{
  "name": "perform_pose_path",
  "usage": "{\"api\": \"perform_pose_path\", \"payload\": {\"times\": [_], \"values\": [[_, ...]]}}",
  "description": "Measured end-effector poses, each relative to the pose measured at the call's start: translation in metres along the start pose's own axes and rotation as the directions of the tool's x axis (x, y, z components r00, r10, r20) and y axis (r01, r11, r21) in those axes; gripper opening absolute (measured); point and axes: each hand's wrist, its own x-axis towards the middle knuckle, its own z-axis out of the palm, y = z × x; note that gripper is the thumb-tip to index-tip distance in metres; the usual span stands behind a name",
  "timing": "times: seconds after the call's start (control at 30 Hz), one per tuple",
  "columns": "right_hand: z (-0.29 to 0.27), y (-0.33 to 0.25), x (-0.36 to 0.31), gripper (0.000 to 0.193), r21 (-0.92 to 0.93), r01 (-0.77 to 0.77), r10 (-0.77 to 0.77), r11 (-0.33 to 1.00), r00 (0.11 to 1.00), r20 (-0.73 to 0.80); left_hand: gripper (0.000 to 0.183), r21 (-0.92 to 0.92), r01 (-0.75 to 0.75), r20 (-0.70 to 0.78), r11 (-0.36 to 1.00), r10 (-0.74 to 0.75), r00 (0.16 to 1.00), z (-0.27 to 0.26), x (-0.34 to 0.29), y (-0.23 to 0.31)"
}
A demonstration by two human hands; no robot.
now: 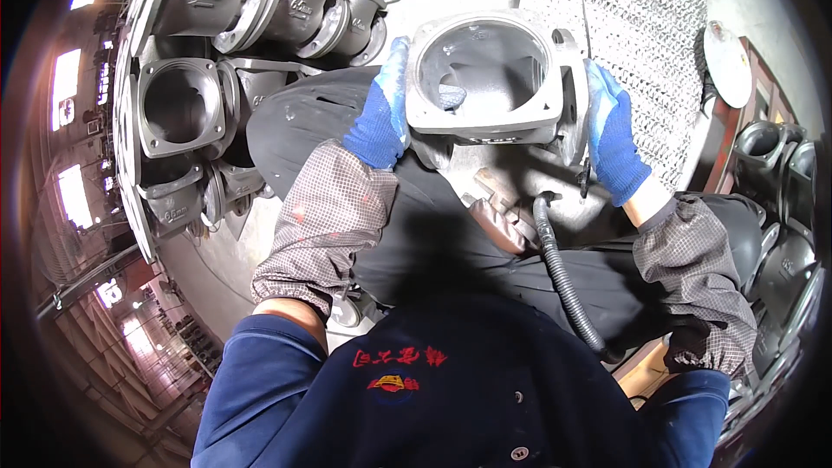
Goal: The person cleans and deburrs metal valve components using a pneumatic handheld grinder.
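Observation:
A grey cast-metal valve body (485,132) is held up in front of me, its wide squarish opening facing me and a round flange on its right side. My left hand (386,113), in a blue work glove, grips its left side; a glove fingertip shows through the hollow inside. On the other side my right hand (611,126), gloved alike, is closed against the right flange (572,104). Most fingers of both hands are hidden behind the casting. Below it lies a brown and metal tool (507,221) with a black ribbed hose (568,282).
Stacked valve bodies (182,108) fill the left side, close to my left arm. More castings (784,251) stand at the right. A rough textured mat (633,9) lies ahead, with a white disc (728,65) at its right. My bent legs (303,126) flank the work spot.

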Motion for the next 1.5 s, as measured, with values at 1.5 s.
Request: {"api": "perform_pose_path", "payload": {"times": [1.5], "values": [[-0.067, -0.105, -0.032, 0.025, -0.847, 0.523, -0.532, -0.098, 0.692, 0.488, 0.039, 0.647, -0.185, 0.262, 0.74, 0.013, 0.965, 0.104, 0.065, -0.057]]}}
